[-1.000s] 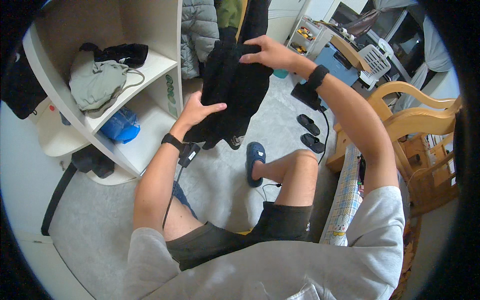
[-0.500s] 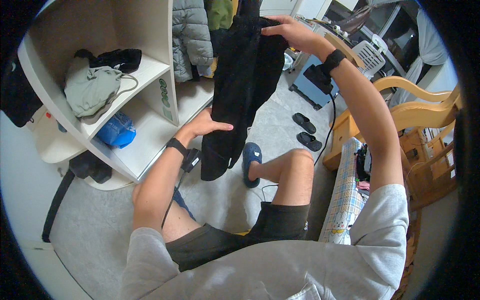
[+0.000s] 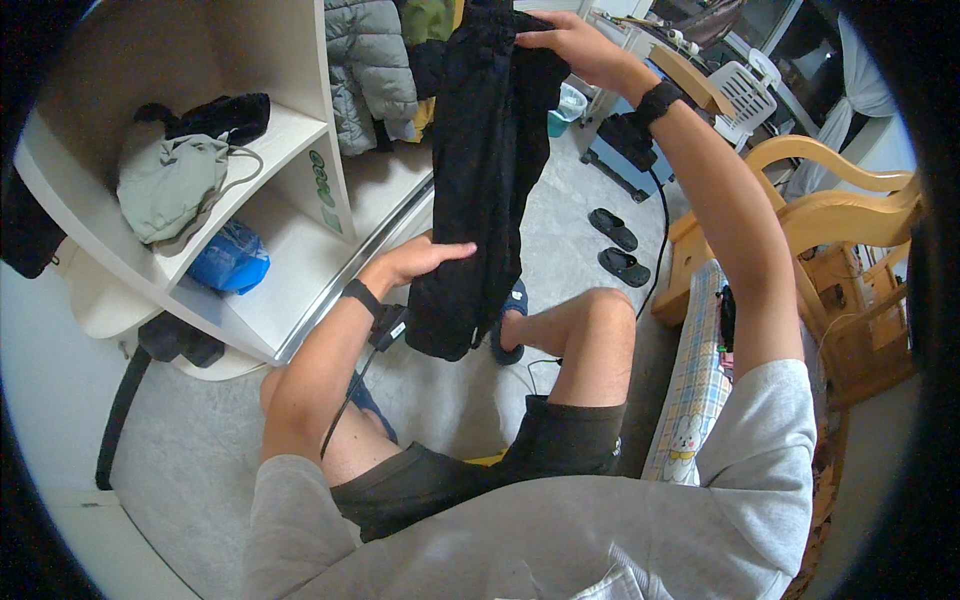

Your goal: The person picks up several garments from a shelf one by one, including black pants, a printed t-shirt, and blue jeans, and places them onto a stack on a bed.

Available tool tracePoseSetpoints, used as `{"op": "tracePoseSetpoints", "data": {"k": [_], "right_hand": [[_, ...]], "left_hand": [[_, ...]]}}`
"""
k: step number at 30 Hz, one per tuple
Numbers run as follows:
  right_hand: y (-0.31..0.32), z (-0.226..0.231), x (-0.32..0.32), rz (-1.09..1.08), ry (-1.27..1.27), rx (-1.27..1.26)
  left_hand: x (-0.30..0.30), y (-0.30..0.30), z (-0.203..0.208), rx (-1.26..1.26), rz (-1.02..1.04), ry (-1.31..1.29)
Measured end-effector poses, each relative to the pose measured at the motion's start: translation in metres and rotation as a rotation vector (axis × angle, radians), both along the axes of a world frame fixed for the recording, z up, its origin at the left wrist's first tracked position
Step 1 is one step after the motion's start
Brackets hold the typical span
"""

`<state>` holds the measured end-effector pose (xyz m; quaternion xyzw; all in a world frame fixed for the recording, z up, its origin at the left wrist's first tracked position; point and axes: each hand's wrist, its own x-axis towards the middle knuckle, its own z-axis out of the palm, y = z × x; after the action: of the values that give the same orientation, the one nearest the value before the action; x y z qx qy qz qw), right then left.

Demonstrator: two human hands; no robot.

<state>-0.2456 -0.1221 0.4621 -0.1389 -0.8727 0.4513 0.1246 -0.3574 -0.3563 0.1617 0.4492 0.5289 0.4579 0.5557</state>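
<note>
A pair of black trousers (image 3: 475, 180) hangs upright in front of me, its waist at the top and its legs downward. My right hand (image 3: 580, 48) is closed on the upper right edge near the waist. Lower down, my left hand (image 3: 420, 260) grips the left side of the legs, with the thumb lying across the front and the other fingers hidden behind the cloth. The bottom of the legs hangs above the floor near my blue slipper (image 3: 510, 325). Each wrist wears a dark band with a cabled black device.
A white open wardrobe (image 3: 335, 190) stands left, holding a grey-green drawstring garment (image 3: 175, 185), dark clothing (image 3: 235, 118) and a blue plastic bag (image 3: 230, 258). Behind the trousers hangs a grey padded jacket (image 3: 368, 75). Black slippers (image 3: 622, 266), a wooden bed frame (image 3: 840, 210) and a plaid mattress (image 3: 690, 390) lie right.
The trousers have turned a little and look narrower, with their waistband now showing. Both hands keep their hold; the right one has moved slightly up. The view has shifted slightly.
</note>
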Motion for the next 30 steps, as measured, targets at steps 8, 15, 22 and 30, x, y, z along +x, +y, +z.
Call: {"op": "tracePoseSetpoints", "data": {"k": [8, 15, 22, 30], "right_hand": [[0.014, -0.054, 0.038, -0.009, 0.105, 0.313], [-0.032, -0.206, 0.075, 0.108, 0.083, 0.513], [-0.042, -0.260, 0.069, 0.319, -0.088, 0.747], [-0.116, -0.286, 0.005, 0.092, 0.203, 0.183]], "left_hand": [[-0.049, 0.025, -0.039, -0.040, 0.322, -1.019], [-0.065, 0.022, -0.014, 0.230, 0.471, -1.071], [-0.055, 0.025, 0.006, 0.338, 0.471, -1.023], [-0.003, 0.055, -0.025, 0.538, 0.560, -0.678]]}}
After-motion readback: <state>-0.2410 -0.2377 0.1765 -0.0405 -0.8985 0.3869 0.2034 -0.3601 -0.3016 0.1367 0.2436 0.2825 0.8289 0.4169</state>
